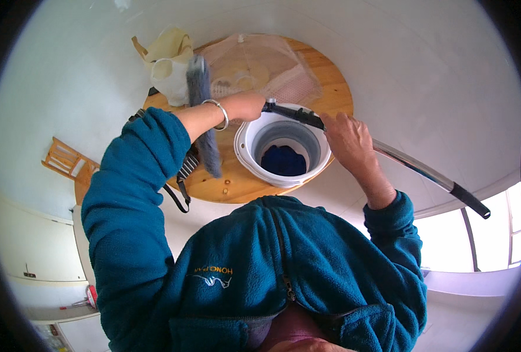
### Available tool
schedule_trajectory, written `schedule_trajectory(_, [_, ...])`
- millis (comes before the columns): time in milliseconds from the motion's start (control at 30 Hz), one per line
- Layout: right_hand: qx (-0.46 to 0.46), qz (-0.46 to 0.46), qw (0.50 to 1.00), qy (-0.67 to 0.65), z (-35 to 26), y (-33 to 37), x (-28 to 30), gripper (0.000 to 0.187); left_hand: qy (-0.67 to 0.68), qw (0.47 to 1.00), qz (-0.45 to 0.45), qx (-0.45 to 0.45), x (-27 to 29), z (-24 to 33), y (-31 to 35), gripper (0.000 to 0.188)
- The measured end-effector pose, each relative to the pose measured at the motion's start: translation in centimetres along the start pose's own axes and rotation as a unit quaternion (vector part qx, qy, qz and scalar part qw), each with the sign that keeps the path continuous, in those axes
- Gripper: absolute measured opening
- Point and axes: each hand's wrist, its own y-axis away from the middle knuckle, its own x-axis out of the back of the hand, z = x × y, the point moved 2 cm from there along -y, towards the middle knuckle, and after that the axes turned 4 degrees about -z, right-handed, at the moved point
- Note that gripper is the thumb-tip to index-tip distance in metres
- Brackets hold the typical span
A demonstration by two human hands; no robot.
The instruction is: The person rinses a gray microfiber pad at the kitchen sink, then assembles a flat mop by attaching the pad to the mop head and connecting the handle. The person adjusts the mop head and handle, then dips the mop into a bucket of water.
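A window washer with a fuzzy grey head (208, 149) and a long pole (416, 164) is held across in front of me above a white bucket (244, 154). My left hand (245, 106) is closed around the pole near the head, which passes behind my left wrist. Farther right, my right hand (349, 138) is closed on the pole where the black part (298, 114) meets the silver tube. The pole's black end grip (470, 201) points to the lower right. Inside the bucket lies a dark blue cloth (284, 161).
The bucket stands at the near edge of a round wooden table (204, 186). A pinkish mesh food cover (260, 64) lies at the back. Pale bags (171, 73) and a striped strap (187, 167) are on the left. A wooden chair (66, 159) stands farther left.
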Motion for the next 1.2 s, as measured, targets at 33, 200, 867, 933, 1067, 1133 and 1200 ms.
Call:
schedule_trajectory(33, [-0.018, 0.008, 1.0, 0.002, 0.1, -0.4, -0.6, 0.029, 0.027, 0.999, 0.041, 0.01, 0.0, -0.1, -0.5, 0.024])
schedule_trajectory(200, [-0.08, 0.083, 0.991, -0.068, 1.4, -1.0, -3.2, 0.033, 0.122, 0.963, 0.21, 0.117, 1.0, -0.7, -1.5, 0.026])
schedule_trajectory(867, [0.043, 0.264, 0.925, -0.27, 1.5, -1.2, -3.2, 0.058, 0.606, 0.714, 0.319, -0.146, 5.8, 3.9, 2.7, 0.017])
schedule_trajectory(933, [0.063, 0.241, 0.917, -0.311, 2.2, -0.8, -3.2, 0.058, 0.559, 0.774, 0.253, -0.154, 7.0, 3.3, 4.3, 0.024])
schedule_trajectory(1067, [0.112, 0.199, 0.893, -0.387, 2.6, 0.2, -3.1, 0.055, 0.585, 0.774, 0.169, -0.17, 6.8, 4.6, 7.0, 0.034])
schedule_trajectory(1133, [0.125, 0.186, 0.888, -0.4, 2.2, 0.4, -3.1, 0.054, 0.589, 0.762, 0.175, -0.204, 6.2, 6.0, 7.5, 0.037])
schedule_trajectory(1200, [0.119, 0.171, 0.891, -0.403, 1.5, 0.4, -3.1, 0.055, 0.634, 0.731, 0.162, -0.192, 6.2, 6.3, 7.8, 0.039])
